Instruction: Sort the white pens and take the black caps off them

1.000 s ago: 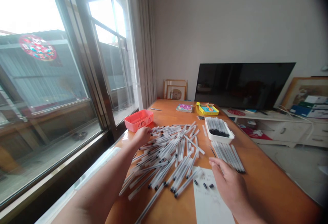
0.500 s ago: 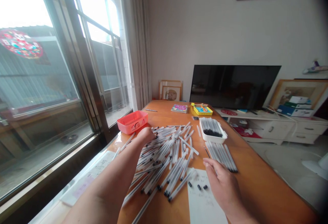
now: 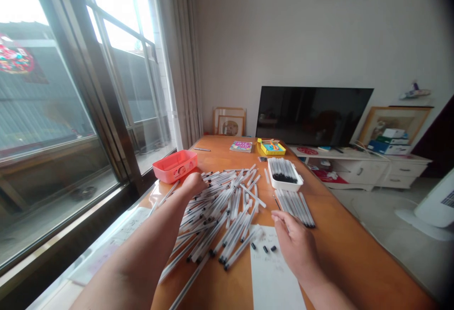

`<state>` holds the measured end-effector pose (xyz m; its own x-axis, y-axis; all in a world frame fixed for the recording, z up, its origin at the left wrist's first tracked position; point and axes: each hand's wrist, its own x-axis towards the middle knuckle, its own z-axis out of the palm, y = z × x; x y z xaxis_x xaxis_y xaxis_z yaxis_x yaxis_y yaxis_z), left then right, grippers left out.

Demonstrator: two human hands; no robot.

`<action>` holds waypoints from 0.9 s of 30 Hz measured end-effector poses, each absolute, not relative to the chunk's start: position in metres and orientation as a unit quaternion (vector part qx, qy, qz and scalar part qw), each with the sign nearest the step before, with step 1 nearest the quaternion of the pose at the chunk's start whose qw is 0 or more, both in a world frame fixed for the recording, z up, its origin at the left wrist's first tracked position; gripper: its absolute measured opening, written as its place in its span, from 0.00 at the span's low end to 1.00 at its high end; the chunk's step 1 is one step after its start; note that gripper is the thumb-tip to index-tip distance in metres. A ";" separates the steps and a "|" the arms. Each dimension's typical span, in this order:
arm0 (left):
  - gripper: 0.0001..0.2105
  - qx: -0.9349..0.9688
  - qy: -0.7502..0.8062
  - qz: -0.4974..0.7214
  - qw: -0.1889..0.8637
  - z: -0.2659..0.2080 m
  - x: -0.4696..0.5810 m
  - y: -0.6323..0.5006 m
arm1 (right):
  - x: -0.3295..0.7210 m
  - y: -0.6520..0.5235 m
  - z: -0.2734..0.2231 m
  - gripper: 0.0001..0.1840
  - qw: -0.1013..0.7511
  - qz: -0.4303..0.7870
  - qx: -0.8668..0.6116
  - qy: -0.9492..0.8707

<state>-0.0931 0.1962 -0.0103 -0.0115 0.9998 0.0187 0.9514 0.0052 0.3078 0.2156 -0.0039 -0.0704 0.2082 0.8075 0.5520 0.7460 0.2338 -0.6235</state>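
My left hand [image 3: 194, 184] reaches to the far left of a loose heap of clear pens with black ends [image 3: 213, 210]. Its fingers are curled down at the heap's edge, beside a pink plastic box [image 3: 175, 167]; what they hold is hidden. My right hand [image 3: 296, 241] hovers over the right edge of a white sheet of paper [image 3: 275, 281], thumb and forefinger together. Just beyond those fingertips shows a thin dark stick [image 3: 276, 201]; I cannot tell whether it is held. Several small black caps [image 3: 265, 249] lie on the paper.
A neat row of pens [image 3: 295, 207] lies right of the heap. Behind it stands a white tray [image 3: 289, 187] filled with pens. Farther back are a yellow box [image 3: 272, 149] and a colourful booklet [image 3: 241, 146]. Written papers [image 3: 124, 227] lie along the left table edge.
The whole view has shifted slightly, so things appear a little farther left and higher. Both hands keep nearly the same places over the table.
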 end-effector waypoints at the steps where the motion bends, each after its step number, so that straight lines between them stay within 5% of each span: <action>1: 0.10 0.699 0.698 0.120 0.099 -0.007 -0.092 0.195 | 0.216 -0.004 -0.070 0.17 0.472 0.033 -0.618 -0.628; 15: 0.06 0.893 0.416 0.121 0.123 0.010 0.031 0.051 | 0.218 -0.003 -0.063 0.19 0.456 0.031 -0.632 -0.627; 27: 0.13 0.898 0.426 0.060 0.092 -0.009 0.054 0.016 | 0.227 0.001 -0.074 0.20 0.385 0.041 -0.653 -0.651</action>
